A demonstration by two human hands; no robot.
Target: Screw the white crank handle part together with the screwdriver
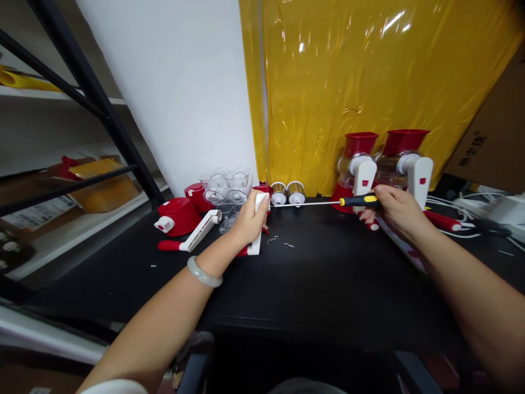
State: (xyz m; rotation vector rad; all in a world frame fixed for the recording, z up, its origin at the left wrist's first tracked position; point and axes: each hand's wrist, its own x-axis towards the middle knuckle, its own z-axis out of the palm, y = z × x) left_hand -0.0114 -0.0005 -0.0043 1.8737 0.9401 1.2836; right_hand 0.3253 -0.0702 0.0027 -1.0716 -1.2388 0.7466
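Screwdriver [359, 201] in the head view lies level above the bench [311, 295], its black and yellow grip pinched in the fingers of the right hand [394, 205], its shaft reaching to a white crank [255, 246]. Round the crank's upper end the left hand [249, 216] is closed. At far right a carton [488, 134] bears dark printed characters, turned sideways and too blurred to read; on the left shelf a white label [41, 212] has print too small to read. Two graters [365, 172] by the yellow sheeting [307, 109] have red badges, also illegible; their red hoppers' insides are hidden. Clear cups [229, 186] stand grouped beyond the left hand, between a red base [182, 212] and two metal drums [287, 193]. Small metal pieces [274, 238] lie loose near the crank.
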